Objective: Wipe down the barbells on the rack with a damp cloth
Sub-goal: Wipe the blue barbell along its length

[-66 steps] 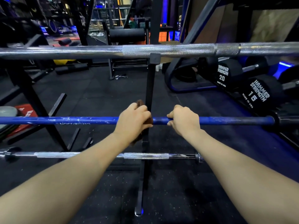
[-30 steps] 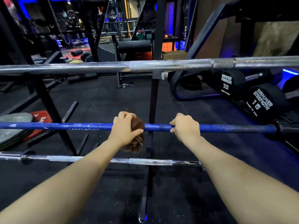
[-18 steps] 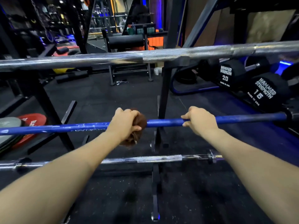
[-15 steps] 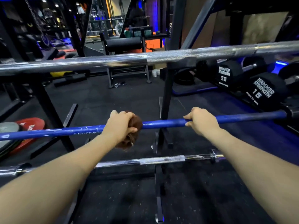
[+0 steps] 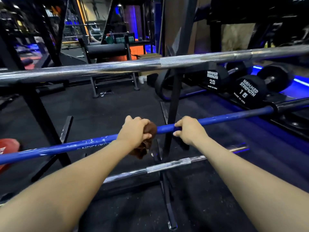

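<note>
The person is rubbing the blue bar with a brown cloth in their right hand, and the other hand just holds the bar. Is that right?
Not quite. The head view shows the brown cloth in the left hand, wrapped round the blue bar. The right hand is the one that just holds the bar.

floor (image 5: 103, 109): black rubber mats
bench (image 5: 107, 49): black pad, at 12 o'clock
weights (image 5: 247, 89): black, at 2 o'clock
light (image 5: 299, 82): blue glow

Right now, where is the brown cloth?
In the head view, the brown cloth sits near centre, wrapped round the blue barbell in the left hand, just left of the right hand.
</note>
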Motion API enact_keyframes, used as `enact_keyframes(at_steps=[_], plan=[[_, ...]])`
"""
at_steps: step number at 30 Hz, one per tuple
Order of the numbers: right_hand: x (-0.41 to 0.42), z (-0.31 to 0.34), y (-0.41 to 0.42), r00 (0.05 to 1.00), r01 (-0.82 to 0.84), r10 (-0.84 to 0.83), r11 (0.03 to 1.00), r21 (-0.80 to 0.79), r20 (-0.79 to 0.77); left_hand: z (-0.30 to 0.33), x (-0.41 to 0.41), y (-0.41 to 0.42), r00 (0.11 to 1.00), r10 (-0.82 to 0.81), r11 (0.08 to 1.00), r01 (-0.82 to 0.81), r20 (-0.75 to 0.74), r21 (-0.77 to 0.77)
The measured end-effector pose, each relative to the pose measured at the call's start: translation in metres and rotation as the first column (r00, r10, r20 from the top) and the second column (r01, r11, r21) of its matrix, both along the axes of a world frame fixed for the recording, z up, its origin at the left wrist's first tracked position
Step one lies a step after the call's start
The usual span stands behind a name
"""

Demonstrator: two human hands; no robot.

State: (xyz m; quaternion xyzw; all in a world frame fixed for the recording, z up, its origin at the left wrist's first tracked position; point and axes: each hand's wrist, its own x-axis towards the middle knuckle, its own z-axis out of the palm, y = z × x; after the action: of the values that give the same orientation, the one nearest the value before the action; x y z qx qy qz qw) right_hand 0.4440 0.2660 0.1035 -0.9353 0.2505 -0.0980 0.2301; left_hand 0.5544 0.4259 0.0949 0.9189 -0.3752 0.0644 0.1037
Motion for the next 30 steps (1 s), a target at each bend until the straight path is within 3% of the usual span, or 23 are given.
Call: enact_keyframes(at_steps=[7, 13, 18, 22, 30], plan=[[0.019, 0.0, 0.051, 0.998, -0.029, 0.022, 0.992, -0.12, -0.055, 0.003, 0.014, 0.057, 0.999, 0.051, 0.998, -0.051, -0.01, 0.032], [0.038, -0.002, 0.072, 0.993, -0.096, 0.071, 0.953, -0.286, -0.096, 0.005, 0.015, 0.06, 0.999, 0.032, 0.999, -0.032, -0.014, -0.017], [0.039, -0.021, 0.067, 0.997, -0.071, 0.076, 0.969, -0.236, 0.012, -0.001, 0.01, 0.021, 0.998, -0.052, 0.998, 0.053, 0.029, -0.029], [0.04, -0.024, 0.064, 0.994, -0.076, 0.09, 0.977, -0.2, 0.06, 0.003, 0.012, 0.019, 0.996, -0.083, 0.995, 0.081, -0.036, -0.054], [0.042, -0.029, 0.069, 0.989, -0.033, 0.059, 0.983, -0.182, 0.139, 0.002, 0.024, 0.088, 0.998, 0.059, 0.998, -0.059, 0.01, -0.013]])
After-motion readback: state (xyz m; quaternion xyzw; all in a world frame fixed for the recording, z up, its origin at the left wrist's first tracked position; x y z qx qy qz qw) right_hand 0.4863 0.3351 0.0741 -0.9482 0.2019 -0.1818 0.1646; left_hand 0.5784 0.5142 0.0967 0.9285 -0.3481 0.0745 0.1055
